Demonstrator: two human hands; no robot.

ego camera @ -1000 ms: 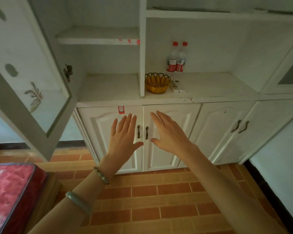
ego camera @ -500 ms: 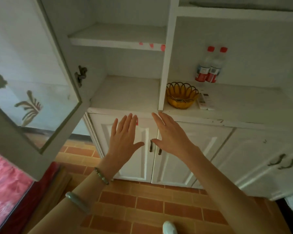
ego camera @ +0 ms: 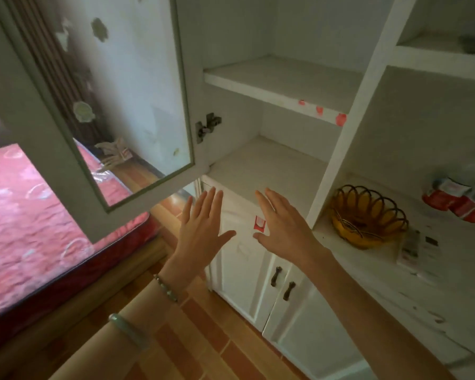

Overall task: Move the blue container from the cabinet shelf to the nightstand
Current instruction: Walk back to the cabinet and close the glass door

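Observation:
My left hand (ego camera: 203,229) and my right hand (ego camera: 283,226) are both raised with fingers spread and hold nothing. They hover in front of the white cabinet (ego camera: 337,149), just below the lip of its lower open shelf (ego camera: 269,168). That shelf and the shelf above (ego camera: 283,78) look bare. No blue container and no nightstand are in view.
The cabinet's glass door (ego camera: 115,105) swings open toward me on the left. An amber wire-rimmed bowl (ego camera: 368,215), two red-labelled bottles (ego camera: 458,201) and a small white item (ego camera: 414,250) sit in the right bay. A red mattress (ego camera: 30,220) lies at left over tiled floor (ego camera: 203,338).
The view has swung left and closer to the cabinet; the mattress fills more of the left side. Both hands keep the same open, raised pose.

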